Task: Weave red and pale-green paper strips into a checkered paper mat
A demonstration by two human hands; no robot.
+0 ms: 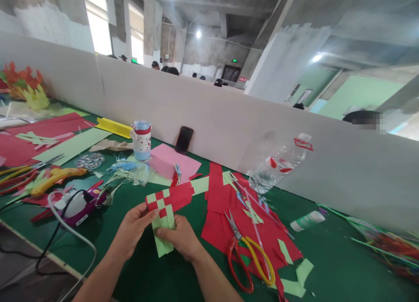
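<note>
Red and pale green paper strips, woven [161, 202] into a small checkered piece, are held up between both hands above the green table. My left hand [132, 228] pinches the woven corner, its thumb on the front. With thumb in front and fingers behind, my right hand [183, 236] grips the loose green strip ends [163, 245]. Loose red strip ends stick out to the right of the weave. Scissors [245, 254] with one red and one yellow handle lie to the right of my right hand, partly on red paper sheets [216, 225].
A tilted water bottle [278, 164] leans by the white partition [225, 127], near a glue stick [307, 221]. A phone [184, 139], a blue cup [142, 140] and pink paper [168, 160] are behind my hands. A yellow glue gun [59, 178], a purple power strip [81, 206] and cables lie left.
</note>
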